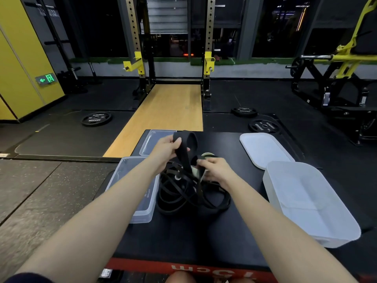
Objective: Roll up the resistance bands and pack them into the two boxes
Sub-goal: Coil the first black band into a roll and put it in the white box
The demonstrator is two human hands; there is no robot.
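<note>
A tangled heap of black resistance bands point(189, 193) lies in the middle of a black padded box top point(183, 237). My left hand point(167, 149) grips a wide black band point(184, 148), lifted above the heap and folded into a loop at its top. My right hand point(216, 170) pinches the lower part of the same band near a pale roll point(208, 155). A clear box point(130, 186) stands left of the heap. A frosted white box point(306, 203) stands on the right.
A clear lid point(155, 141) lies behind the left box, and a white lid point(265, 149) behind the right box. Weight plates point(95, 118) lie on the gym floor beyond, with a yellow squat rack point(140, 62) and wooden platform point(163, 119) ahead.
</note>
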